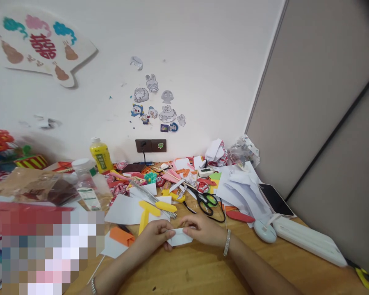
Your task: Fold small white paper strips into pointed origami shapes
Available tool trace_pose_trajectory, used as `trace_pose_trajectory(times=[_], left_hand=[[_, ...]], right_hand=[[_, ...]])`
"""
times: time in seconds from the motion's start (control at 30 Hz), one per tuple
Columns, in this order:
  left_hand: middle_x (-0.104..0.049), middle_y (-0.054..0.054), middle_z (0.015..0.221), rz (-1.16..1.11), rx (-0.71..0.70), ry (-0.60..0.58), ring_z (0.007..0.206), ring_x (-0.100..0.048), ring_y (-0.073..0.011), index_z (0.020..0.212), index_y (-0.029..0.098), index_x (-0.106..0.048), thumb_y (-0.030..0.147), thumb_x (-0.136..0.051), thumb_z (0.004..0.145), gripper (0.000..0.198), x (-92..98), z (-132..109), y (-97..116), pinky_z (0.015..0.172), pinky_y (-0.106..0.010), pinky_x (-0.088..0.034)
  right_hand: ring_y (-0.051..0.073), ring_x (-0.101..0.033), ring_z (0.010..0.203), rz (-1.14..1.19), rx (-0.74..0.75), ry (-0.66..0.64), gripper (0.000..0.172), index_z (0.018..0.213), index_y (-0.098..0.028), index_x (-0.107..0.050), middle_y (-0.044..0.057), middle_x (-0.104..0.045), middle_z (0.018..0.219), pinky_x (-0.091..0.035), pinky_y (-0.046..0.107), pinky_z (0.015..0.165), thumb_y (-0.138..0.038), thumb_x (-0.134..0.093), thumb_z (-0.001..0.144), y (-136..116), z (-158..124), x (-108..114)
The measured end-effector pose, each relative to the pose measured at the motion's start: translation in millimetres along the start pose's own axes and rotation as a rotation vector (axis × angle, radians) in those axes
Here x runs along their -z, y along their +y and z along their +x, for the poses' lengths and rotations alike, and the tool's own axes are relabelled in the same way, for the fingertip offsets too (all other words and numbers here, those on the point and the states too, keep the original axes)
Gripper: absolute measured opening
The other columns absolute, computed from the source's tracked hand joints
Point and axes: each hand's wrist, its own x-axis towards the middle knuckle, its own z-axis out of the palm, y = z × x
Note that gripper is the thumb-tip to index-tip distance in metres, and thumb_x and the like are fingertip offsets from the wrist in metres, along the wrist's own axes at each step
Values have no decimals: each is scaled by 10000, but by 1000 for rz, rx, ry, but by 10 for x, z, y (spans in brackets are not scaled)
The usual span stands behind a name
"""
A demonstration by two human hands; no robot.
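Observation:
Between my two hands is a small folded piece of white paper (pixel 180 238), held just over the wooden table near its front. My left hand (pixel 158 234) pinches its left end, thumb on top and fingers beneath. At the right end, my right hand (pixel 203 230) grips the paper with thumb and bent fingers. Just beyond my left hand lie folded yellow paper strips (pixel 150 208) on white sheets. A folded orange paper piece (pixel 122 236) rests left of my left wrist. Black-handled scissors (pixel 206 201) lie beyond my right hand.
Paper scraps, thin wires (pixel 147 194) and a yellow glue gun (pixel 174 196) crowd the back. A yellow drink bottle (pixel 100 155) and clear jar (pixel 87 184) stand left. White sheets (pixel 238 188), a phone (pixel 276 199) and a white lamp (pixel 307 241) lie right. The wooden table (pixel 209 272) shows in front.

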Motion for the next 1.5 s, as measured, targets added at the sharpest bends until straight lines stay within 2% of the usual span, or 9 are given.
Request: trace_pose_trajectory(times=[0.13,0.37,0.5,0.63,0.87,1.03,1.27,1.4,1.5], left_hand=[[-564,39,520,-5,14,-3,531,-603,-186,639,166,-523,532,-589,620,372,-17,-12,-4,539,-282,-450],[-575,22,581,-17,14,-25,580,-606,-192,645,159,-547,533,-591,617,378,-58,-38,33,592,-314,-476],[-544,32,574,-4,-18,4,560,-580,-171,625,162,-536,545,-583,618,386,-103,-73,63,577,-310,-487],[-549,29,582,32,-46,-25,541,-590,-170,638,158,-522,533,-570,646,378,-113,-80,26,545,-295,-482],[-611,4,583,2,-8,-69,567,-618,-195,670,156,-524,541,-582,640,391,-56,-45,-38,550,-293,-465],[-625,4,625,-90,-3,-105,596,-617,-190,691,157,-539,518,-606,637,371,-26,-54,-13,589,-301,-472],[-655,-24,661,-168,13,-163,632,-622,-206,721,144,-567,458,-617,653,324,-15,-80,35,635,-336,-473],[-645,-13,643,-178,-2,-189,608,-603,-185,730,147,-580,419,-630,657,286,-27,-102,76,615,-306,-462],[-608,1,596,-116,-4,-209,541,-554,-159,704,152,-587,471,-598,669,321,-43,-100,64,546,-267,-426]], right_hand=[[133,-535,694,-129,39,-45,187,860,-168,-623,20,-625,789,-382,208,623,-236,-451,830,23,-4,-4],[113,-523,635,-111,15,-50,180,840,-157,-627,8,-623,761,-359,188,558,-212,-456,820,67,9,-37],[99,-479,575,-131,20,-43,227,759,-152,-621,-14,-584,651,-319,187,513,-289,-457,835,80,39,-99],[89,-453,545,-153,74,-93,236,671,-150,-597,-24,-539,590,-302,184,490,-268,-471,832,127,53,-70],[114,-510,662,-77,53,-138,226,825,-159,-609,4,-584,727,-381,197,599,-262,-411,862,176,15,65],[118,-521,744,95,-15,-154,212,951,-174,-585,13,-579,845,-403,206,652,-253,-407,865,179,-6,94],[102,-487,682,390,-63,-124,246,998,-163,-536,-5,-509,754,-381,196,604,-336,-432,857,224,-13,81],[94,-458,626,366,-54,-72,204,987,-167,-527,-26,-471,692,-355,186,565,-290,-447,846,222,2,50],[98,-459,639,227,-34,5,181,983,-180,-532,-17,-505,736,-345,190,571,-245,-433,846,146,11,-6]])
